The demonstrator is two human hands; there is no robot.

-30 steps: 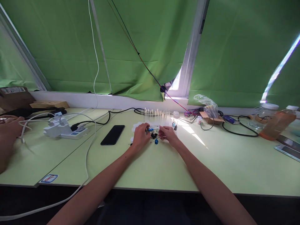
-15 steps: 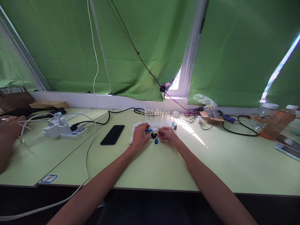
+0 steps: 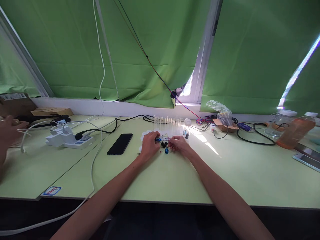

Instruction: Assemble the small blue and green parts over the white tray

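left hand (image 3: 150, 145) and right hand (image 3: 179, 144), apart, seemingly work small parts (image 3: 164, 145) on the desk (image 3: 170, 181); their grip i cannot tell. the next move likely needs precision.

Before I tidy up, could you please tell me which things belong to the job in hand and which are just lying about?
Apparently in the job:
small blue-and-clear piece between the left hand and right hand
black piece
blue part

Apparently lying about:
black phone
white power strip
orange bottle
clear jar
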